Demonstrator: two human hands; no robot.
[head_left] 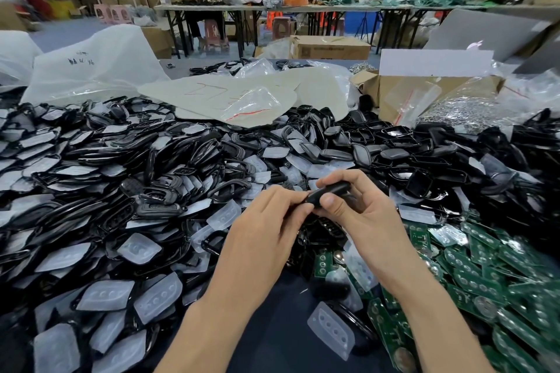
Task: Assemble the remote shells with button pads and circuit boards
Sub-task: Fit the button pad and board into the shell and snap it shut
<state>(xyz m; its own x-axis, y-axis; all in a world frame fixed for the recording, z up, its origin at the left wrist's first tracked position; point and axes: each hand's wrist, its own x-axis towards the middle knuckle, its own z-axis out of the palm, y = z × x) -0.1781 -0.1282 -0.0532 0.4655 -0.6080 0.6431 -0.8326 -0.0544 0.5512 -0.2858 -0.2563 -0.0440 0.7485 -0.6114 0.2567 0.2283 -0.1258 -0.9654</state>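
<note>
Both my hands hold one black remote shell (328,191) above the table's middle. My left hand (272,221) pinches its left end with curled fingers. My right hand (354,206) grips its right part, thumb on the near side and fingers over the top. Most of the shell is hidden by my fingers. A large heap of black shells (127,185) mixed with translucent white button pads (157,297) covers the table to the left and behind. Green circuit boards (485,275) lie piled at the right.
A single button pad (331,328) lies on the dark table (272,327) near me. Cream sheets and a plastic bag (248,103) lie behind the heap. A cardboard box with bags of metal rings (454,103) stands at back right. People work at far tables.
</note>
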